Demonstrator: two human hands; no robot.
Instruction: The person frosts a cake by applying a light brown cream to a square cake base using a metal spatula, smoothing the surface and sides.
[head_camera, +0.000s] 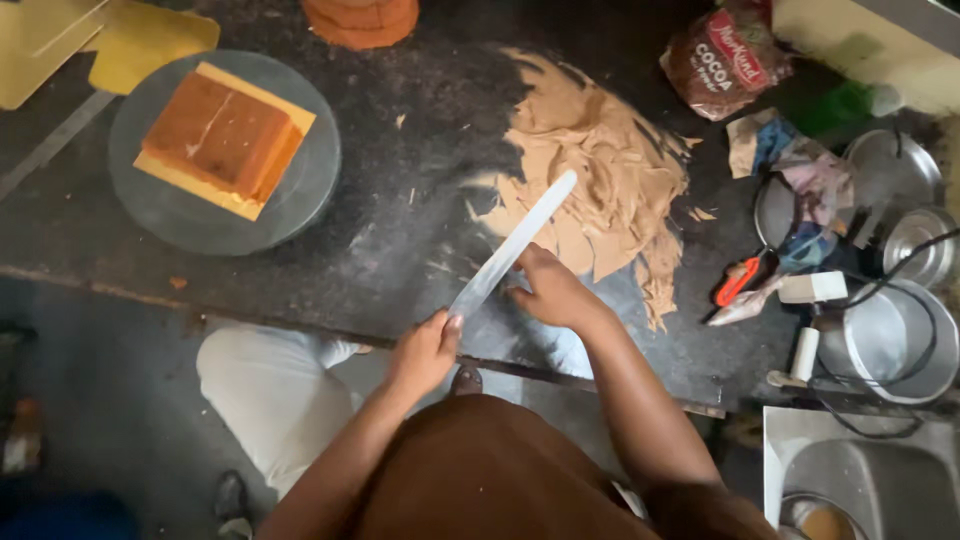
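A long flat metal blade (515, 243) is gripped at its near end by the left hand (422, 352), the fingers closed around it; the handle is hidden inside the fist. The right hand (553, 292) is laid on the dark desk (400, 180) beside the blade's middle, its fingers pointed away from the camera, so whether they are spread or together cannot be told. The blade's tip is rested on a heap of thin tan shavings (600, 180). A square brown cake (222, 135) is seen on a round grey turntable (300, 200) well to the left. A sink (870, 470) is cut off at the lower right.
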